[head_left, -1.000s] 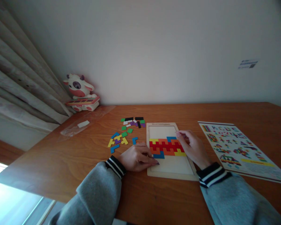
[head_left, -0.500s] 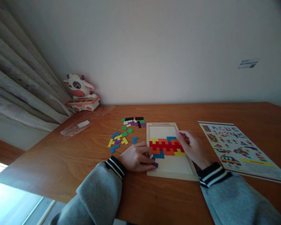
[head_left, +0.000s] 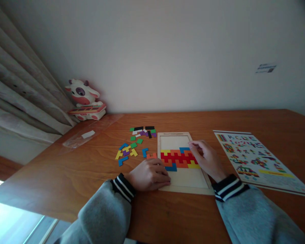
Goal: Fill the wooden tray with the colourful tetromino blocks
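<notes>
A wooden puzzle board lies in front of me. Across its middle runs a band of red puzzle pieces, bordered by yellow, orange and blue ones. My left hand rests over the board's lower left corner, fingers curled down and together. The purple puzzle piece seen at its fingertips earlier is now hidden beneath them. My right hand lies over the board's right rim, thumb and fingertips pinched near a blue piece; whatever is between them is hidden. An orange piece lies just behind my left hand.
Left of the board lie several loose pieces, among them a yellow piece and a black piece. A printed pattern sheet is on the right. At the back left are clear plastic wrap and a cow toy keyboard.
My left hand has shifted slightly down and flattened, covering the purple puzzle piece and uncovering the orange one. My right hand stays at the right rim. The view has shifted a little.
</notes>
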The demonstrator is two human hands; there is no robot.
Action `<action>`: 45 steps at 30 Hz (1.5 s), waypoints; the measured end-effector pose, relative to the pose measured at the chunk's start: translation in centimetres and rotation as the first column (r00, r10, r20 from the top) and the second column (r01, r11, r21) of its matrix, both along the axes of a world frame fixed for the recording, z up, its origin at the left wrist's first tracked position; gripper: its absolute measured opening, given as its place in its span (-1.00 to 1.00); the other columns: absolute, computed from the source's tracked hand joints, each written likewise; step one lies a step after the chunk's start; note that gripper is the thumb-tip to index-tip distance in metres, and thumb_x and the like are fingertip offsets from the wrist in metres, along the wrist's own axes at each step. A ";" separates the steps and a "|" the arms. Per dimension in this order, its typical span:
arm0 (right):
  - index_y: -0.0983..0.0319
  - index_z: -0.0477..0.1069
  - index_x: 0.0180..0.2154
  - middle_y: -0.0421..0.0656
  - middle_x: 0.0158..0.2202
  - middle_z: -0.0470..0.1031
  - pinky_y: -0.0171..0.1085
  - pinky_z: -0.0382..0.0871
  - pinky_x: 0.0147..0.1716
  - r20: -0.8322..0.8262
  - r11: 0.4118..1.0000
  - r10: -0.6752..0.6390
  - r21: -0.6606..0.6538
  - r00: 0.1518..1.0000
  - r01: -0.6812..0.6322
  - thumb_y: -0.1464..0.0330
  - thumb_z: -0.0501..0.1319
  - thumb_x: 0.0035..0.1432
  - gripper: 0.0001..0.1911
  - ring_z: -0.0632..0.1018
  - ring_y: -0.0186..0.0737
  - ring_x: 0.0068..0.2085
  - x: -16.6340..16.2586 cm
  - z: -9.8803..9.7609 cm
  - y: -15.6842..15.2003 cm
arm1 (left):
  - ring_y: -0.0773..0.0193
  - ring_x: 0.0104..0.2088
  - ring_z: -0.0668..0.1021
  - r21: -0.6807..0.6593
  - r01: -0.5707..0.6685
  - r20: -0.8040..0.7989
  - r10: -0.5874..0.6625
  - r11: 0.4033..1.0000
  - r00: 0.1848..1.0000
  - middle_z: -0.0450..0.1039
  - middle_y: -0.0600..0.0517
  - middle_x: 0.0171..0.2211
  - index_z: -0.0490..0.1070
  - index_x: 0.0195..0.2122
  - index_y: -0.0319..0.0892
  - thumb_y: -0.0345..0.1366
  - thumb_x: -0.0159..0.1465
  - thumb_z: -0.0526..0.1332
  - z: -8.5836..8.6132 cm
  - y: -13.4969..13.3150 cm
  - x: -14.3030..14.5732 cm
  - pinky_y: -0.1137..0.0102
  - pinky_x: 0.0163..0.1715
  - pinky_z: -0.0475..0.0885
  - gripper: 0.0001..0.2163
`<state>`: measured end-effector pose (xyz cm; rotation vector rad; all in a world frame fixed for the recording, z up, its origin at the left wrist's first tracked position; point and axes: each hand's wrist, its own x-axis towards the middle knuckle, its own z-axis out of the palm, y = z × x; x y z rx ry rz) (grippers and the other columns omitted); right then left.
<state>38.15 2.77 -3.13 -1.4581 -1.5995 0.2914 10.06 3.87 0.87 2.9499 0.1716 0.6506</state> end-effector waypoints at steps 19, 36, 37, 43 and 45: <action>0.18 0.44 -0.18 -0.06 -0.19 0.52 -0.14 0.42 -0.21 0.003 1.000 0.012 0.008 1.000 -0.012 0.13 0.10 0.31 -0.71 0.52 -0.13 -0.23 -0.1 0.0 0.0 | 0.22 -0.16 0.51 0.010 -0.188 0.054 0.187 0.982 0.981 0.55 -0.06 -0.18 0.54 -0.12 -0.16 -0.20 0.36 0.22 -0.6 0.6 -0.4 0.30 -0.09 0.43 -0.81; 0.18 0.43 -0.16 -0.05 -0.18 0.52 -0.11 0.45 -0.21 0.020 1.000 0.022 0.000 1.000 -0.022 0.12 0.08 0.33 -0.70 0.53 -0.12 -0.22 -0.1 0.3 -0.2 | 0.23 -0.25 0.53 0.195 -0.369 -0.035 0.383 0.909 0.923 0.55 -0.04 -0.30 0.53 -0.10 -0.13 -0.25 0.38 0.15 1.3 3.1 -6.1 0.35 -0.19 0.44 -0.81; 0.18 0.43 -0.16 -0.05 -0.18 0.53 -0.11 0.45 -0.21 0.020 1.000 0.026 0.001 0.999 -0.026 0.12 0.08 0.33 -0.70 0.53 -0.11 -0.22 -0.2 0.3 -0.2 | 0.23 -0.26 0.53 0.198 -0.443 -0.030 0.458 0.874 0.889 0.54 -0.04 -0.34 0.55 -0.17 -0.13 -0.26 0.39 0.13 1.5 3.5 -7.2 0.36 -0.19 0.44 -0.80; 0.20 0.44 -0.17 -0.04 -0.19 0.52 -0.11 0.45 -0.20 -0.010 0.999 0.025 -0.021 1.000 -0.025 0.11 0.09 0.33 -0.68 0.53 -0.12 -0.22 -0.2 0.3 -0.2 | 0.15 -0.28 0.61 0.127 -0.894 -0.208 0.893 0.430 0.400 0.61 -0.03 -0.29 0.59 -0.25 -0.09 0.01 0.34 0.13 1.9 4.1 -11.0 0.40 -0.29 0.40 -0.66; 0.20 0.44 -0.16 -0.04 -0.18 0.52 -0.11 0.45 -0.20 -0.015 1.000 0.025 -0.017 1.000 -0.025 0.11 0.09 0.32 -0.68 0.53 -0.12 -0.22 -0.2 0.3 -0.2 | 0.12 -0.26 0.62 0.099 -0.923 -0.290 0.898 0.371 0.330 0.62 -0.02 -0.28 0.61 -0.24 -0.05 0.05 0.32 0.14 2.0 4.0 -11.0 0.41 -0.32 0.38 -0.65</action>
